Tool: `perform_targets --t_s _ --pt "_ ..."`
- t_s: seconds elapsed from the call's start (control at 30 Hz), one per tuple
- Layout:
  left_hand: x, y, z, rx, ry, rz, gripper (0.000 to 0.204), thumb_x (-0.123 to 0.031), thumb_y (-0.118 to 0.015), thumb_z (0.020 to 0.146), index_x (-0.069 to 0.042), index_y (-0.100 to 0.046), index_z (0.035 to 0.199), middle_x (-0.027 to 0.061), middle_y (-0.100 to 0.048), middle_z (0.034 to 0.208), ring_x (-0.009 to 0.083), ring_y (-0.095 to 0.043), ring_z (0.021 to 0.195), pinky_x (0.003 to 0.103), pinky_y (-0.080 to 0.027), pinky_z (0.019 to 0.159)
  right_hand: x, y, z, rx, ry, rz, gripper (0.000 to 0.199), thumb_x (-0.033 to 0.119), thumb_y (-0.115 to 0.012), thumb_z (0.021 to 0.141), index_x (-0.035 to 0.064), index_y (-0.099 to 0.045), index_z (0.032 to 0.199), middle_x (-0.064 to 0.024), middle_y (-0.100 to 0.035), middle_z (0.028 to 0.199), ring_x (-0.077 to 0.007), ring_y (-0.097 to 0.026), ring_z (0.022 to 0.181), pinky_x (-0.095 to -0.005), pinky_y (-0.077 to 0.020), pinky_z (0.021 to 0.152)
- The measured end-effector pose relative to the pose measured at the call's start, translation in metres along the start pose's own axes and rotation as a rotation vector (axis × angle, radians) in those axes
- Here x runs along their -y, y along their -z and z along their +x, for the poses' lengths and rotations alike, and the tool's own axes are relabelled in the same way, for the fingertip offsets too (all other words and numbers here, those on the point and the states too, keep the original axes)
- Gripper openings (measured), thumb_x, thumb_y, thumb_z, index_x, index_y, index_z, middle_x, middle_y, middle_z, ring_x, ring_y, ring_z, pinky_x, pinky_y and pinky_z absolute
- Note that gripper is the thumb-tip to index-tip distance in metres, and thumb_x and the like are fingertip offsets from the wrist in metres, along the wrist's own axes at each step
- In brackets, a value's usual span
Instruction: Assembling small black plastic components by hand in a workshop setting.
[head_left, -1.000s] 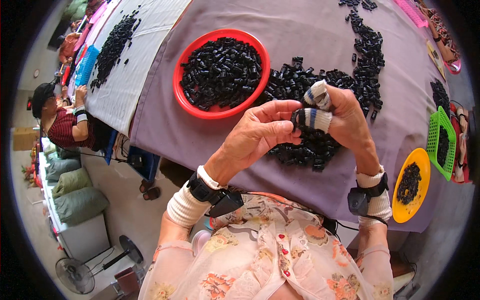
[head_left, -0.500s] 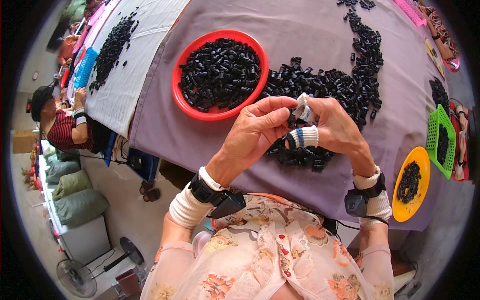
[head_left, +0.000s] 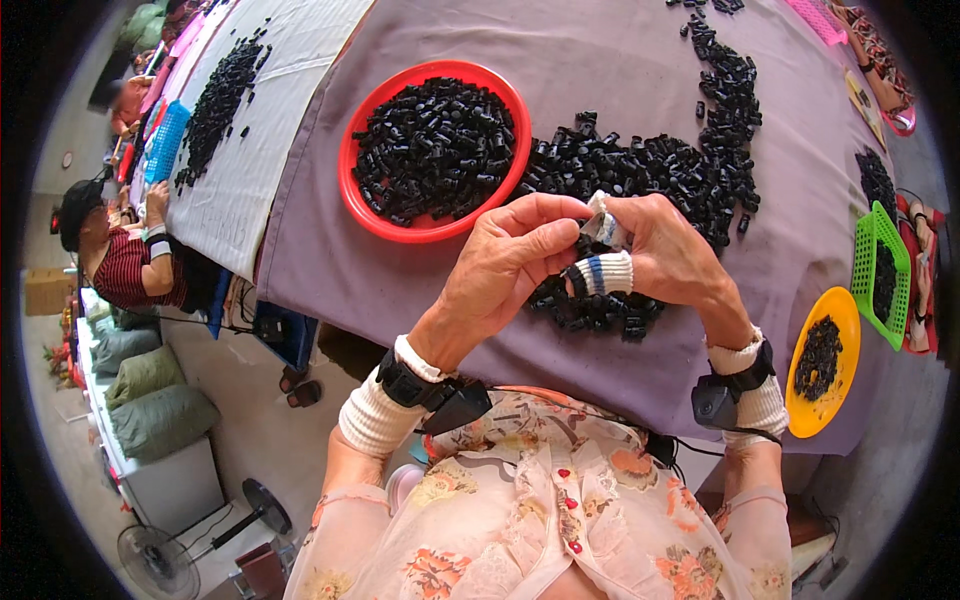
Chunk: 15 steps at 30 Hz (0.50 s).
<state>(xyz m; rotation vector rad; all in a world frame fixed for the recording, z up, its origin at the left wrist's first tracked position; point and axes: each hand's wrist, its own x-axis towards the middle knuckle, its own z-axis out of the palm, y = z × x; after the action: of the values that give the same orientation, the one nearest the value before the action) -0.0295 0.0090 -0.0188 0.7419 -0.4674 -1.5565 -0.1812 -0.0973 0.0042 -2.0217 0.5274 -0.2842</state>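
My left hand [head_left: 500, 265] and my right hand [head_left: 668, 250] meet over the near edge of a heap of small black plastic parts [head_left: 620, 165]. Between my fingertips is one small black plastic part [head_left: 584, 243], mostly hidden by the fingers. The left thumb and forefinger are pinched together at it. On the right, the fingers curl in toward the same piece; white knitted finger sleeves [head_left: 605, 273] cover the thumb and a finger. Left of the heap, a red round tray [head_left: 347, 190] is filled with similar black parts.
A yellow tray [head_left: 845, 350] and a green basket [head_left: 866, 270] with black pieces stand at the right. Beyond the left table edge, a co-worker [head_left: 130, 250] sits by a white-covered table [head_left: 290, 60] with another black pile. A fan [head_left: 158, 560] stands at lower left.
Both hands stay nearly in place, with only slight finger movement at the small black part. The view has shifted a little; nothing is visibly put down or picked up.
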Motion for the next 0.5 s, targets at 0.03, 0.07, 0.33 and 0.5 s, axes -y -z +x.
perform_targets --t_s 0.03,0.07,0.33,0.5 --pt "-0.0001 -0.0006 -0.0002 0.001 0.0 0.0 0.023 -0.009 -0.056 0.087 0.0 -0.056 0.108 0.0075 -0.062 0.097 0.0127 -0.061 0.083 0.028 -0.053 0.073 -0.0013 -0.001 0.0 -0.006 0.003 0.002 0.045 0.035 -0.073 0.062 -0.0026 -0.049 0.069 -0.011 -0.045 0.052 -0.018 -0.041 0.046 -0.0329 -0.036 0.046" --pt "-0.0004 -0.0018 -0.0005 -0.004 -0.002 0.008 0.023 -0.009 -0.056 0.087 0.0 -0.056 0.108 0.0078 -0.062 0.097 0.013 -0.061 0.084 0.028 -0.053 0.074 -0.002 -0.0014 0.0 -0.011 0.006 0.005 0.045 0.035 -0.073 0.062 -0.0027 -0.049 0.069 -0.0108 -0.045 0.052 -0.0178 -0.041 0.046 -0.0329 -0.036 0.046" --pt "-0.0002 -0.0001 -0.0007 -0.018 -0.005 0.069 0.019 -0.006 -0.056 0.086 0.002 -0.058 0.103 0.0074 -0.061 0.097 0.0113 -0.059 0.085 0.025 -0.051 0.076 0.0005 -0.0012 -0.0009 0.042 0.003 0.025 0.038 0.03 -0.071 0.066 -0.0026 -0.052 0.071 -0.0091 -0.045 0.052 -0.0145 -0.04 0.047 -0.0321 -0.0361 0.046" --pt "0.0029 -0.0015 -0.0007 -0.003 -0.019 0.106 0.019 -0.005 -0.058 0.085 0.002 -0.059 0.103 0.0068 -0.061 0.096 0.0103 -0.059 0.084 0.024 -0.051 0.075 -0.0075 -0.0028 -0.0045 0.047 -0.02 0.062 0.036 0.027 -0.071 0.066 -0.0033 -0.052 0.069 -0.0085 -0.045 0.05 -0.0142 -0.04 0.046 -0.0323 -0.0359 0.045"
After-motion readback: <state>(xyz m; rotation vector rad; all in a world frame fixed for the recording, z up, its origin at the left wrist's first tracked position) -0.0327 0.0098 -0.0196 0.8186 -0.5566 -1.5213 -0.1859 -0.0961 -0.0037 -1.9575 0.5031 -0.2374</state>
